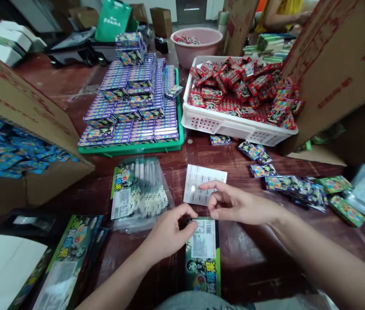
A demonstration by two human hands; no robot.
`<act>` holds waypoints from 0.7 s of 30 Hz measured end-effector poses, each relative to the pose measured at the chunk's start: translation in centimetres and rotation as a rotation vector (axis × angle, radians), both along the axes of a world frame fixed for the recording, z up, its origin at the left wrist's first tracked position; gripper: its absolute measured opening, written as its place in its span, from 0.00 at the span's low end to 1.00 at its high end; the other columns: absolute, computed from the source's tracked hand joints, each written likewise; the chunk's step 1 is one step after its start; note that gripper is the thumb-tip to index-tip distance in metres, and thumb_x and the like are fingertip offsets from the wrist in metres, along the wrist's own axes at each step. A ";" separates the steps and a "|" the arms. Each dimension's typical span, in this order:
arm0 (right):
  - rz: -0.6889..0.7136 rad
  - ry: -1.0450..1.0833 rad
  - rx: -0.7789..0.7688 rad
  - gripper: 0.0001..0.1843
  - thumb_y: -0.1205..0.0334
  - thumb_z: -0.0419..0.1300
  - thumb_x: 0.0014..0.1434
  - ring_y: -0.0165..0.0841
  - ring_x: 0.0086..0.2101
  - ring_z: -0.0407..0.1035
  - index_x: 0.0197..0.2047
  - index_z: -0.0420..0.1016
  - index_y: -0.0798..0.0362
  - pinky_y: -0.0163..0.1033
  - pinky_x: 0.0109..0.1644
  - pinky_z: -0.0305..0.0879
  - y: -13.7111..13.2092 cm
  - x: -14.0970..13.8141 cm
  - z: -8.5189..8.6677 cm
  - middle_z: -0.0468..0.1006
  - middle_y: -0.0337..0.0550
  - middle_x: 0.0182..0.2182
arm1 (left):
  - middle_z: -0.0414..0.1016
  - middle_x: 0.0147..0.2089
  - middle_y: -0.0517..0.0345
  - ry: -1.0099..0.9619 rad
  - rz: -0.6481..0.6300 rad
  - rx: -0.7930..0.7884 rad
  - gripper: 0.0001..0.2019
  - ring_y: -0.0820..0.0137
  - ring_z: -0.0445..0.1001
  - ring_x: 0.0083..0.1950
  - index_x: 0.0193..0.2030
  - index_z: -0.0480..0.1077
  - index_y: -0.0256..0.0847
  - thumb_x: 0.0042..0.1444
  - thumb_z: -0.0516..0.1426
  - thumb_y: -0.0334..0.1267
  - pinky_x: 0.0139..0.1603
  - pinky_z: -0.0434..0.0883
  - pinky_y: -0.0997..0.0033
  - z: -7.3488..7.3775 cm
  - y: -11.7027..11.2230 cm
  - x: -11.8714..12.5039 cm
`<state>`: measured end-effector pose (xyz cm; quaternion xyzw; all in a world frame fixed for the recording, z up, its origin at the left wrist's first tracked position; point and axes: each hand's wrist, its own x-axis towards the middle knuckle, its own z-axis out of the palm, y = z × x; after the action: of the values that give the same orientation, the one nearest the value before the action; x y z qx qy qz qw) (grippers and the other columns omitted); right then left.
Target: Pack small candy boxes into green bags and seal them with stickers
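Note:
My left hand (173, 230) pinches the far end of a printed candy bag (202, 254), green and black with a white label, lying in front of me. My right hand (235, 204) is just past that end, its index finger stretched over a white sheet of round stickers (192, 184) and its other fingers loosely curled. Nothing shows in the right hand; whether its fingertip touches the sheet I cannot tell. Left of the sheet lies a fanned stack of clear printed bags (143, 193).
A green tray (130, 150) holds stacked purple candy boxes (143, 112). Beside it stands a white crate (234, 129) of red boxes (234, 86). Cardboard cartons (30, 116) flank both sides. Loose packets (295, 187) lie at right. A pink basin (198, 43) and another person's arm (274, 17) are behind.

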<state>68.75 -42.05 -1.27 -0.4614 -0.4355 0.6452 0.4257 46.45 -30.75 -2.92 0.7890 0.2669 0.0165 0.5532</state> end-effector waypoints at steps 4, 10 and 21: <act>0.032 -0.007 -0.077 0.33 0.61 0.64 0.61 0.28 0.34 0.66 0.64 0.55 0.51 0.38 0.40 0.62 0.8 -1.6 -2.3 0.73 0.35 0.35 | 0.78 0.37 0.59 0.028 0.028 -0.039 0.06 0.67 0.75 0.40 0.42 0.73 0.42 0.59 0.58 0.37 0.42 0.70 0.68 -0.2 -0.6 -0.3; 0.018 -0.198 -0.032 0.39 0.61 0.65 0.59 0.29 0.33 0.67 0.68 0.52 0.51 0.38 0.38 0.64 0.9 -2.1 -3.0 0.73 0.35 0.35 | 0.76 0.35 0.60 0.005 0.047 -0.052 0.06 0.68 0.74 0.37 0.41 0.73 0.42 0.58 0.58 0.37 0.39 0.69 0.70 -0.2 -0.9 -0.3; -0.167 -1.145 0.433 0.38 0.68 0.51 0.72 0.43 0.44 0.68 0.76 0.37 0.38 0.54 0.49 0.58 -3.3 -6.1 -1.9 0.80 0.44 0.43 | 0.77 0.37 0.58 -0.068 0.070 -0.099 0.07 0.65 0.74 0.41 0.42 0.73 0.42 0.57 0.61 0.38 0.44 0.71 0.65 -0.6 -1.1 -1.0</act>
<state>62.63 -45.36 -3.16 -0.6700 -0.6785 0.1563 0.2574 45.44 -31.81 -3.57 0.7499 0.2759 0.0493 0.5992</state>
